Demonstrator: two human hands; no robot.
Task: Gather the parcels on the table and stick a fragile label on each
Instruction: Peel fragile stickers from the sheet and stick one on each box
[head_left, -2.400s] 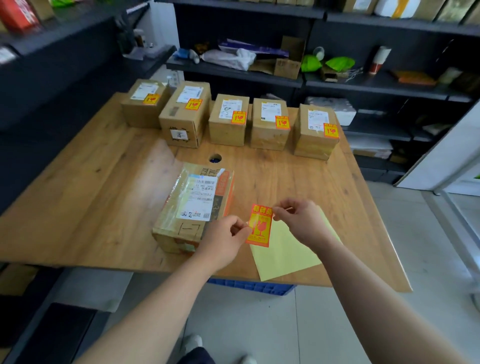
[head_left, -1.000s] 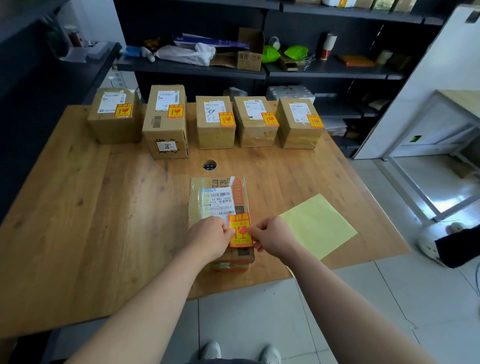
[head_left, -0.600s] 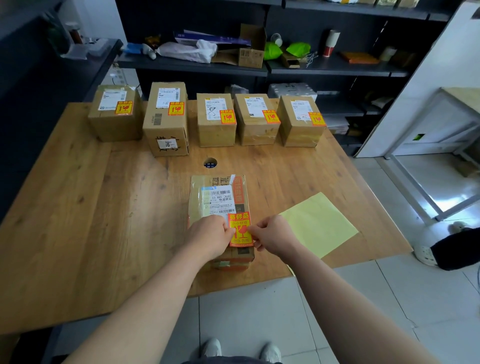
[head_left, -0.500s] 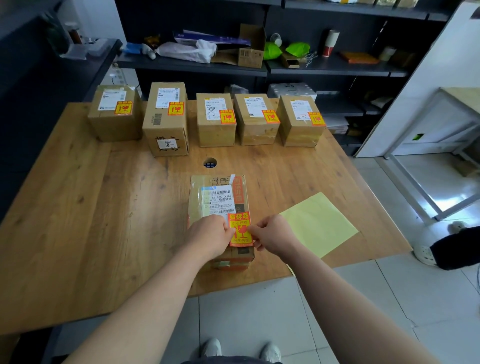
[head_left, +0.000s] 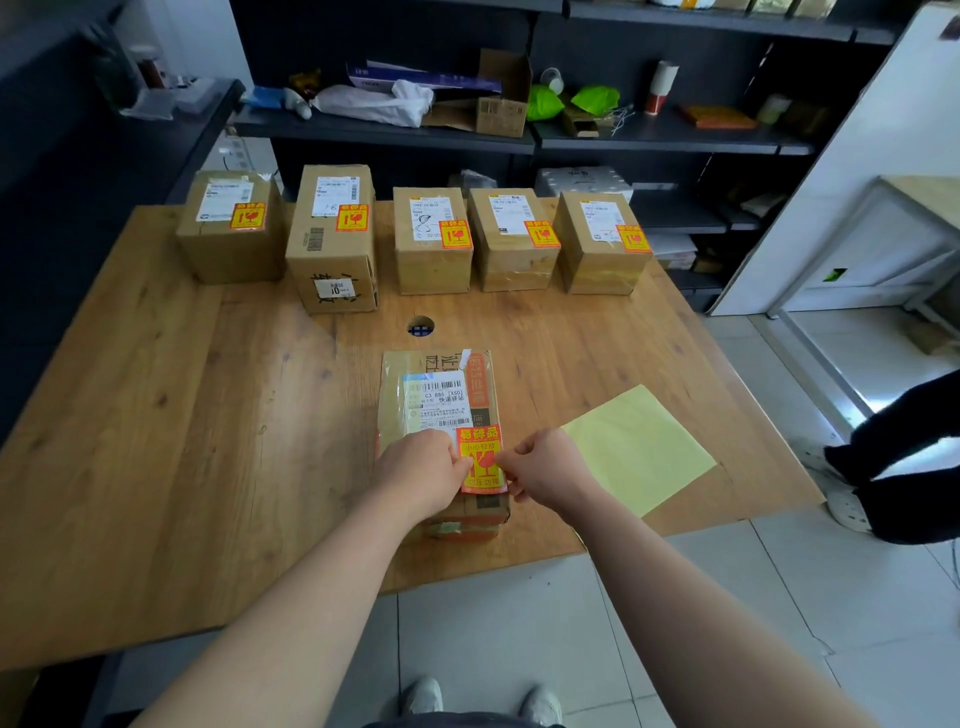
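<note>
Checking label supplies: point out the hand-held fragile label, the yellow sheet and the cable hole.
fragile label (head_left: 482, 457), head view, its orange middle.
yellow sheet (head_left: 636, 449), head view, its centre.
cable hole (head_left: 421, 327), head view, its opening.

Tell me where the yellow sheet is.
Head view: the yellow sheet lies flat on the table, front right, just right of the right hand pinching the label.

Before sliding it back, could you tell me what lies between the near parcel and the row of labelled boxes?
Head view: between the parcel and the row, only bare tabletop with one round hole.
</note>
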